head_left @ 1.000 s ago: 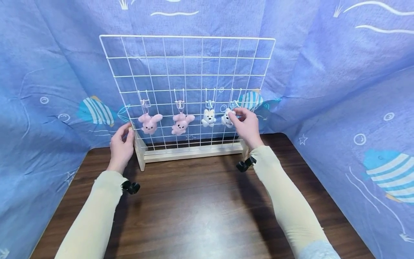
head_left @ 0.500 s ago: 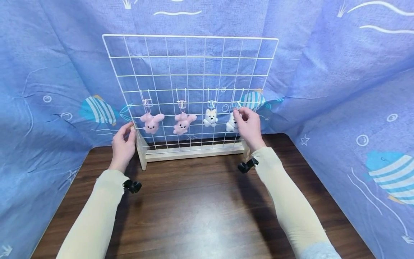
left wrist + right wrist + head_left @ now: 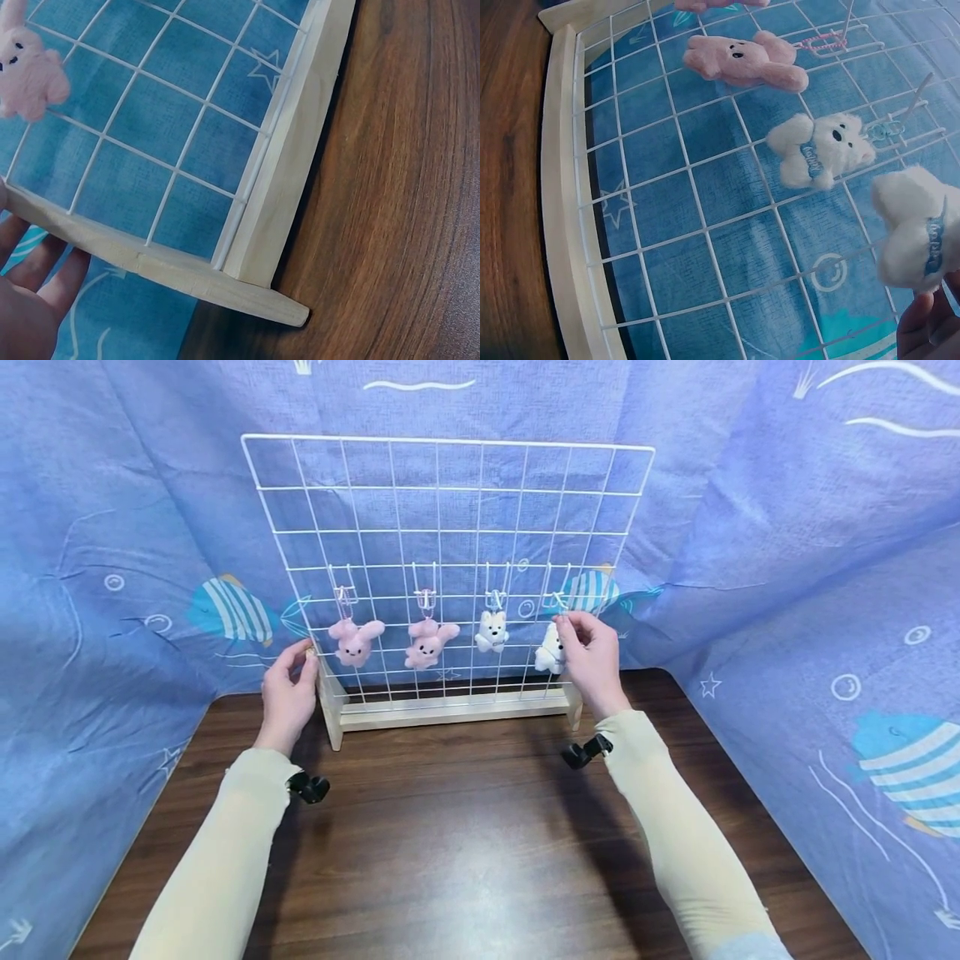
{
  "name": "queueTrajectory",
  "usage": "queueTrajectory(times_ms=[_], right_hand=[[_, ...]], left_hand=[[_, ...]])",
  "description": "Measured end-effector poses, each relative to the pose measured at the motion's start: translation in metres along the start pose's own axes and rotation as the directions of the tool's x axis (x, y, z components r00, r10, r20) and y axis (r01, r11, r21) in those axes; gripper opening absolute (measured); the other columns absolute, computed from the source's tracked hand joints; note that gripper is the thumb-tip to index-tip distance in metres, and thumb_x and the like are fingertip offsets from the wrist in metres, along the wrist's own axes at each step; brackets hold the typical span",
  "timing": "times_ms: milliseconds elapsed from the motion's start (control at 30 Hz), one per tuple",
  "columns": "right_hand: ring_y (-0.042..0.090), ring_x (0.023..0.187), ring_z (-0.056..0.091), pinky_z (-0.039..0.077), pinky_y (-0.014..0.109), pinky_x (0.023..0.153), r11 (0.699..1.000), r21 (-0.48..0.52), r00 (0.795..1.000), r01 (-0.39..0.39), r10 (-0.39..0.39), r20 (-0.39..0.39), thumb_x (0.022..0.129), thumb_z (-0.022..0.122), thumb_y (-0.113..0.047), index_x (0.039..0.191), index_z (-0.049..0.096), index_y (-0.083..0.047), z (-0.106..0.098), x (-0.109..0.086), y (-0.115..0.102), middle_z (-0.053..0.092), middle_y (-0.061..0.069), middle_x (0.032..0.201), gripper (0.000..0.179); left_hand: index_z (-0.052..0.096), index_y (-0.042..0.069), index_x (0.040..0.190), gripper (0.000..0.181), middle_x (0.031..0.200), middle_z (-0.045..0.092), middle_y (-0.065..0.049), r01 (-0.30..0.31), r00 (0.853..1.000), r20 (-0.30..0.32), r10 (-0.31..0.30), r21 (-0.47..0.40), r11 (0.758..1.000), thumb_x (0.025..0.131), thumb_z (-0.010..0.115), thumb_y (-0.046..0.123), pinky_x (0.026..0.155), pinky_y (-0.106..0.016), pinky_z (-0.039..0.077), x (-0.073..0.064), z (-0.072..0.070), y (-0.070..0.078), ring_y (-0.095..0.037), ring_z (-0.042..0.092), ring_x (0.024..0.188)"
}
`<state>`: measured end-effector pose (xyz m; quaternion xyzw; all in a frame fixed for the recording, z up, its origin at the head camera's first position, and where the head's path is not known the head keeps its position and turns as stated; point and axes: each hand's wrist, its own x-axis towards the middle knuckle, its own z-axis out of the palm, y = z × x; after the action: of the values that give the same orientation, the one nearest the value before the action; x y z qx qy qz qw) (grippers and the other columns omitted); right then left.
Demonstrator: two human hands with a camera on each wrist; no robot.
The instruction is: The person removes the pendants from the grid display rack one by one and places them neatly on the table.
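A white wire grid (image 3: 457, 510) stands upright in a wooden base (image 3: 450, 710). At its left side, my left hand (image 3: 288, 702) grips the wooden side post (image 3: 135, 259), fingers behind it. My right hand (image 3: 596, 660) pinches the rightmost white plush dog (image 3: 550, 650) near a hook (image 3: 555, 600). In the right wrist view, that plush dog (image 3: 915, 225) shows its blue lettered band. Whether its loop is on the hook is hidden. Left of it hangs another white plush dog (image 3: 492, 632), then two pink plush bunnies, one (image 3: 430, 643) inward and one (image 3: 355, 642) farther left.
The grid base rests at the back of a dark brown wooden table (image 3: 450, 843). A blue curtain (image 3: 787, 568) with fish and bubbles surrounds the back and sides. Black wrist cameras sit on the left (image 3: 307, 787) and right (image 3: 587, 752) sleeves.
My right hand has shifted slightly right, drawing the rightmost plush dog along, which hangs farther from its neighbour. My left hand keeps its grip on the post. The head view has shifted a little.
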<state>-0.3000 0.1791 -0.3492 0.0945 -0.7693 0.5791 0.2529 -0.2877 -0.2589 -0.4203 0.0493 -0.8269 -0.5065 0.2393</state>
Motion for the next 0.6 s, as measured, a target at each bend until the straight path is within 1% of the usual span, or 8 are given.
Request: queueTrajectory(times_ms=[33,67,133,233,333,433,533,600], right_hand=[[0.007,0.073,0.053,0.043,0.020,0.066,1.000,0.005,1.000,0.005,-0.005,0.003,0.106,0.063,-0.013,0.111,0.075,0.006,-0.002,-0.002,-0.005,0.071,0.014,0.094,0.023],[0.007,0.072,0.053,0.044,0.020,0.066,1.000,0.010,1.000,0.011,-0.011,0.006,0.106,0.063,-0.013,0.110,0.076,0.006,-0.002,-0.003,-0.006,0.071,0.012,0.093,0.023],[0.005,0.071,0.052,0.043,0.019,0.065,1.000,0.015,1.000,0.017,-0.017,0.011,0.105,0.062,-0.009,0.110,0.075,0.008,-0.004,-0.007,-0.020,0.070,0.015,0.092,0.022],[0.004,0.070,0.051,0.042,0.018,0.063,0.999,0.018,0.999,0.029,-0.029,0.019,0.104,0.063,-0.006,0.108,0.074,0.011,-0.008,-0.012,-0.037,0.069,0.013,0.088,0.020],[0.005,0.068,0.051,0.042,0.018,0.061,0.999,0.033,0.999,0.031,-0.032,0.032,0.105,0.062,-0.007,0.108,0.073,0.011,-0.012,-0.015,-0.043,0.069,0.011,0.086,0.021],[0.005,0.069,0.052,0.042,0.018,0.062,0.998,0.047,0.998,0.036,-0.038,0.041,0.105,0.062,-0.007,0.108,0.073,0.012,-0.016,-0.017,-0.046,0.072,0.011,0.092,0.022],[0.005,0.071,0.053,0.043,0.018,0.063,0.997,0.070,0.998,0.041,-0.045,0.050,0.105,0.062,-0.007,0.107,0.072,0.012,-0.019,-0.020,-0.048,0.075,0.012,0.098,0.021],[0.005,0.072,0.053,0.043,0.018,0.064,0.996,0.078,0.997,0.046,-0.051,0.053,0.105,0.062,-0.007,0.107,0.072,0.012,-0.021,-0.022,-0.049,0.076,0.009,0.100,0.021]], left_hand=[[0.060,0.012,0.149,0.040,0.139,0.065,-0.017,0.000,1.000,0.001,0.000,-0.001,1.000,0.112,0.052,0.025,0.111,-0.047,0.049,0.000,0.000,0.000,-0.028,0.058,0.130],[0.060,0.012,0.148,0.040,0.139,0.065,-0.016,0.000,1.000,0.000,0.000,-0.002,1.000,0.112,0.052,0.025,0.111,-0.046,0.049,0.001,0.000,-0.001,-0.028,0.058,0.130],[0.060,0.013,0.148,0.040,0.139,0.065,-0.016,0.004,1.000,0.005,-0.004,-0.004,1.000,0.111,0.052,0.026,0.112,-0.046,0.049,0.001,-0.001,-0.001,-0.027,0.058,0.130],[0.061,0.013,0.148,0.039,0.139,0.065,-0.015,0.011,1.000,0.009,-0.011,-0.008,1.000,0.111,0.053,0.025,0.112,-0.043,0.049,0.003,-0.001,-0.001,-0.025,0.058,0.130],[0.062,0.013,0.147,0.038,0.138,0.066,-0.015,0.015,1.000,0.010,-0.015,-0.014,1.000,0.111,0.053,0.024,0.111,-0.039,0.050,0.004,-0.002,-0.001,-0.024,0.058,0.129],[0.062,0.013,0.146,0.038,0.138,0.066,-0.015,0.018,1.000,0.014,-0.018,-0.013,1.000,0.111,0.053,0.024,0.109,-0.038,0.051,0.004,-0.002,0.000,-0.024,0.059,0.128],[0.062,0.012,0.147,0.039,0.139,0.066,-0.016,0.018,1.000,0.021,-0.018,-0.009,1.000,0.111,0.053,0.024,0.110,-0.039,0.051,0.003,-0.003,0.001,-0.025,0.059,0.129],[0.061,0.011,0.147,0.039,0.139,0.065,-0.016,0.019,1.000,0.023,-0.018,-0.008,1.000,0.111,0.053,0.024,0.111,-0.041,0.050,0.003,-0.003,0.002,-0.026,0.059,0.130]])
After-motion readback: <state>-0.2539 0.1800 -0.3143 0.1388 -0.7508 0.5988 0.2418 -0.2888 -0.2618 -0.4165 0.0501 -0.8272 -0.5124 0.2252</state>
